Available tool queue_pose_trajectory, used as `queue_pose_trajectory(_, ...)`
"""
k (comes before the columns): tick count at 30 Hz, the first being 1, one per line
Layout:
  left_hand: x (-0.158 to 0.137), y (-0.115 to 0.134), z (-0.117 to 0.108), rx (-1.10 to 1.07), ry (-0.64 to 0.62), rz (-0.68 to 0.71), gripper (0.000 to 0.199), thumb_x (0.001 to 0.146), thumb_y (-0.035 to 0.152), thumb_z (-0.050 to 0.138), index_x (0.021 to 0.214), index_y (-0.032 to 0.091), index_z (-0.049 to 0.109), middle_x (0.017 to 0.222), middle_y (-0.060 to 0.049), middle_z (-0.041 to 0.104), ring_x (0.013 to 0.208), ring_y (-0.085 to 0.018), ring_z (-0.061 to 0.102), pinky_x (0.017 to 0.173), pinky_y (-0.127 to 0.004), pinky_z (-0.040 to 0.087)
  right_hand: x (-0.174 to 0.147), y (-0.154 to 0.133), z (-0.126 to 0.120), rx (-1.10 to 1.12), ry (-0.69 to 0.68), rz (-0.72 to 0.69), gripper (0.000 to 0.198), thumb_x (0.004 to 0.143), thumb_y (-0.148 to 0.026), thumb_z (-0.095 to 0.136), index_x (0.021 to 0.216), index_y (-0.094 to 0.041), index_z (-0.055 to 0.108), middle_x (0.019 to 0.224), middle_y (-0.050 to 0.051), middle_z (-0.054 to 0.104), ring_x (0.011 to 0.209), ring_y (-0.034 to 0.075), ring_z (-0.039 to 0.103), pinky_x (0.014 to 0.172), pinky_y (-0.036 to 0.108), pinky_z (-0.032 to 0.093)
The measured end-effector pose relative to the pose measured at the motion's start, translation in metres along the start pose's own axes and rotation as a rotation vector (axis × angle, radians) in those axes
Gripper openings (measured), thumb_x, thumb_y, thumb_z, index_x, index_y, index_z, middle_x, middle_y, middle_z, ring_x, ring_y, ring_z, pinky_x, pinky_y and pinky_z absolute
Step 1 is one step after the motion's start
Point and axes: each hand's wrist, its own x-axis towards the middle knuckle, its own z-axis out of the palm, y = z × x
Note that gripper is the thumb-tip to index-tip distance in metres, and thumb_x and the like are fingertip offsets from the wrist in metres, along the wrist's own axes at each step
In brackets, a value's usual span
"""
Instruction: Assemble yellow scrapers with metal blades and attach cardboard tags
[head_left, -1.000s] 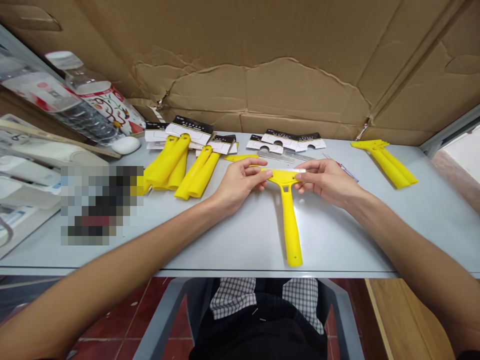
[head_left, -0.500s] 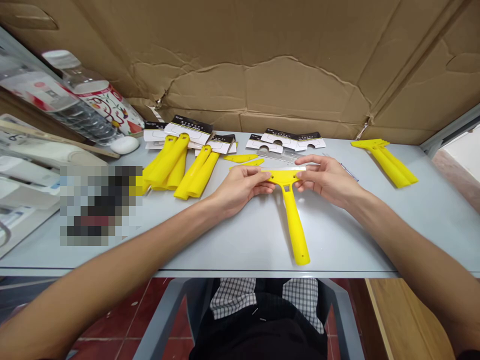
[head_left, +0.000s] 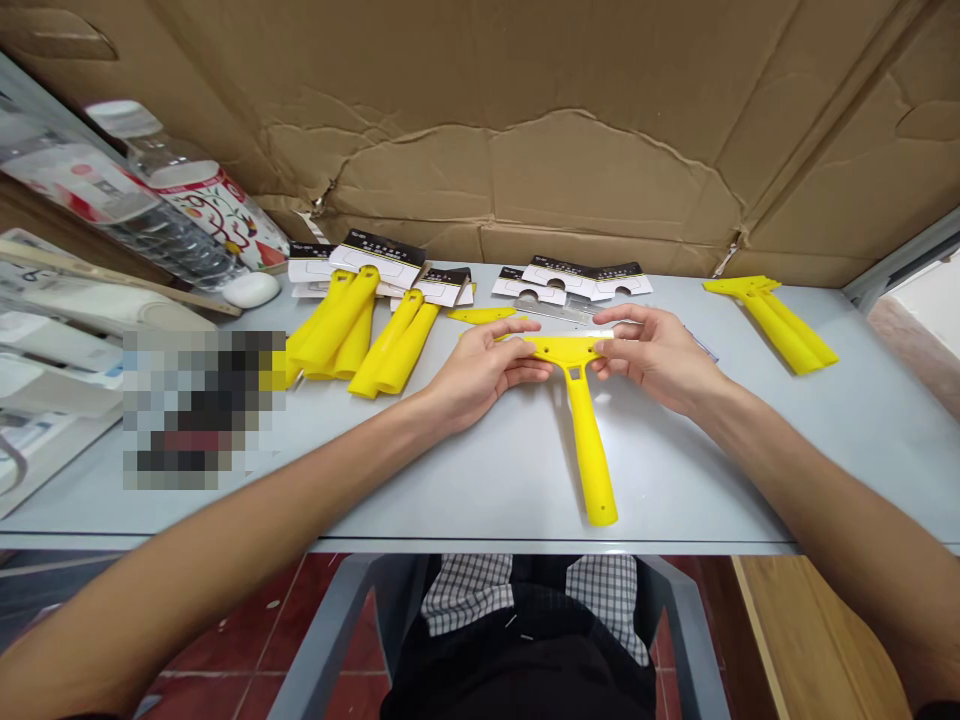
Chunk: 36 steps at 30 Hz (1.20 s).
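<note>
A yellow scraper (head_left: 589, 430) is held between my two hands, its handle pointing down toward the table's front edge. A thin metal blade (head_left: 592, 334) shows along the top of its wide head. My left hand (head_left: 491, 365) pinches the left end of the head between thumb and fingers. At the right end, my right hand (head_left: 649, 358) grips the head with thumb in front, its index finger stretched above the blade. Just behind my left hand lies a loose yellow head piece (head_left: 480, 315), with another partly hidden by the fingers.
Yellow scrapers with header cards (head_left: 337, 325) lie in a pile at left. Several cards and blades (head_left: 570, 280) lie behind my hands. More yellow scraper parts (head_left: 780, 320) rest at right. Bottles (head_left: 210, 200) and a white mouse (head_left: 251, 290) stand left. Cardboard (head_left: 525, 170) walls the back.
My left index finger has lifted and stretched out above the scraper's head. The handle's end has shifted very slightly up and left. My right hand keeps its hold.
</note>
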Motion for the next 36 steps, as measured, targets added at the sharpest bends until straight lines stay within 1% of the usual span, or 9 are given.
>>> queue_pose_trajectory(2, 0.0010, -0.0005, -0.0005, -0.011, -0.006, -0.022, 0.007, 0.100, 0.011, 0.069, 0.106, 0.009, 0.073, 0.084, -0.012, 0.081, 0.077, -0.018, 0.081, 0.078, -0.027, 0.067, 0.0003, 0.0008, -0.0004, -0.003, 0.002, -0.001, 0.044, 0.073, -0.016, 0.096, 0.110, -0.019, 0.072, 0.073, -0.002, 0.068, 0.068, 0.019, 0.078, 0.071, 0.034, 0.066)
queue_pose_trajectory(6, 0.0028, 0.0010, -0.0030, 0.064, -0.006, -0.100, 0.018, 0.104, 0.023, 0.071, 0.095, 0.009, 0.078, 0.086, -0.016, 0.082, 0.068, -0.016, 0.076, 0.067, -0.027, 0.063, 0.0011, 0.0006, -0.0007, -0.002, 0.012, -0.007, 0.045, 0.072, -0.017, 0.097, 0.110, -0.019, 0.072, 0.073, -0.004, 0.065, 0.067, 0.019, 0.077, 0.071, 0.034, 0.066)
queue_pose_trajectory(8, 0.0035, 0.0017, -0.0047, 0.095, -0.001, -0.114, 0.019, 0.102, 0.023, 0.074, 0.088, 0.009, 0.079, 0.081, -0.014, 0.080, 0.063, -0.014, 0.072, 0.063, -0.026, 0.060, 0.0015, 0.0003, -0.0005, 0.002, 0.016, -0.003, 0.044, 0.072, -0.016, 0.095, 0.110, -0.019, 0.072, 0.073, -0.004, 0.066, 0.067, 0.018, 0.077, 0.071, 0.034, 0.066)
queue_pose_trajectory(11, 0.0041, 0.0014, -0.0068, 0.112, 0.005, -0.110, 0.021, 0.099, 0.019, 0.077, 0.081, 0.009, 0.079, 0.078, -0.012, 0.079, 0.063, -0.012, 0.070, 0.064, -0.025, 0.058, 0.0019, 0.0008, -0.0002, 0.006, 0.013, 0.027, 0.043, 0.074, -0.013, 0.093, 0.110, -0.019, 0.071, 0.078, -0.001, 0.070, 0.067, 0.018, 0.077, 0.070, 0.033, 0.066)
queue_pose_trajectory(18, 0.0031, 0.0022, -0.0056, 0.103, 0.010, -0.111, 0.021, 0.100, 0.016, 0.074, 0.081, 0.008, 0.080, 0.077, -0.013, 0.079, 0.063, -0.014, 0.072, 0.062, -0.024, 0.058, 0.0023, 0.0029, 0.0001, 0.024, 0.002, 0.023, 0.040, 0.075, -0.009, 0.088, 0.109, -0.017, 0.071, 0.081, -0.002, 0.066, 0.067, 0.017, 0.077, 0.068, 0.032, 0.067)
queue_pose_trajectory(23, 0.0030, 0.0020, -0.0054, 0.110, 0.009, -0.108, 0.022, 0.099, 0.014, 0.073, 0.080, 0.008, 0.080, 0.077, -0.014, 0.080, 0.063, -0.014, 0.073, 0.062, -0.024, 0.058, 0.0033, 0.0023, -0.0007, 0.015, 0.004, 0.039, 0.038, 0.076, -0.007, 0.087, 0.108, -0.018, 0.071, 0.080, 0.000, 0.068, 0.068, 0.018, 0.078, 0.068, 0.032, 0.067)
queue_pose_trajectory(27, 0.0039, -0.0008, -0.0059, 0.127, 0.009, -0.082, 0.021, 0.099, 0.011, 0.071, 0.080, 0.006, 0.079, 0.077, -0.015, 0.079, 0.063, -0.013, 0.073, 0.063, -0.024, 0.059, 0.0034, 0.0015, -0.0002, 0.006, -0.001, 0.057, 0.033, 0.079, -0.007, 0.085, 0.107, -0.018, 0.071, 0.082, 0.004, 0.073, 0.069, 0.018, 0.078, 0.065, 0.029, 0.066)
queue_pose_trajectory(30, 0.0048, -0.0024, -0.0063, 0.143, 0.011, -0.073, 0.021, 0.099, 0.010, 0.070, 0.080, 0.006, 0.079, 0.078, -0.016, 0.079, 0.063, -0.014, 0.072, 0.064, -0.025, 0.059, 0.0031, 0.0015, 0.0010, 0.007, -0.001, 0.078, 0.026, 0.084, -0.012, 0.087, 0.104, -0.017, 0.071, 0.086, 0.008, 0.078, 0.069, 0.017, 0.077, 0.063, 0.027, 0.066)
queue_pose_trajectory(36, 0.0059, -0.0034, -0.0093, 0.146, -0.020, -0.072, 0.018, 0.098, 0.015, 0.075, 0.085, 0.006, 0.081, 0.081, -0.016, 0.080, 0.064, -0.014, 0.074, 0.063, -0.025, 0.060, 0.0039, 0.0035, 0.0013, 0.006, 0.022, 0.070, 0.036, 0.077, -0.010, 0.093, 0.104, -0.016, 0.071, 0.081, 0.005, 0.075, 0.066, 0.017, 0.077, 0.063, 0.028, 0.067)
